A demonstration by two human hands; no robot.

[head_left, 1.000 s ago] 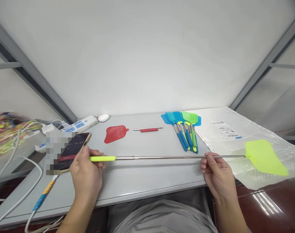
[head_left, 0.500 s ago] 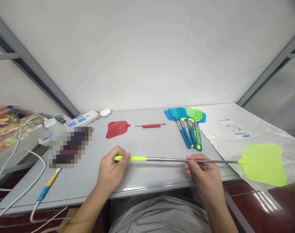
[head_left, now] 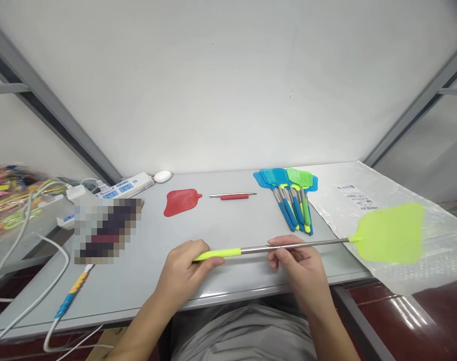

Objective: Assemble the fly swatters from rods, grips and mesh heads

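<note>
A yellow-green fly swatter (head_left: 392,235) with a telescopic metal rod lies across both my hands above the table's front part. My left hand (head_left: 185,268) grips its yellow handle. Further along, my right hand (head_left: 298,263) pinches the metal rod between thumb and fingers. The swatter's flat head hangs to the right, over the white plastic bag. Behind my hands, a red swatter head (head_left: 181,202) rests on the table, apart from a thin metal rod (head_left: 213,195) and a red handle (head_left: 234,197). Several blue and green fly swatters (head_left: 288,198) lie in a pile at the back right.
The white plastic bag (head_left: 328,200) with a printed label covers the table's right side. Power strips (head_left: 129,185), a white mouse (head_left: 163,176) and a blurred-out object (head_left: 110,230) with a cable are on the left. Colourful bagged items (head_left: 10,195) stand at far left.
The swatter's rod has become shorter. My hands have come closer together, the left moving right and the right moving left, and the head has shifted left and slightly up.
</note>
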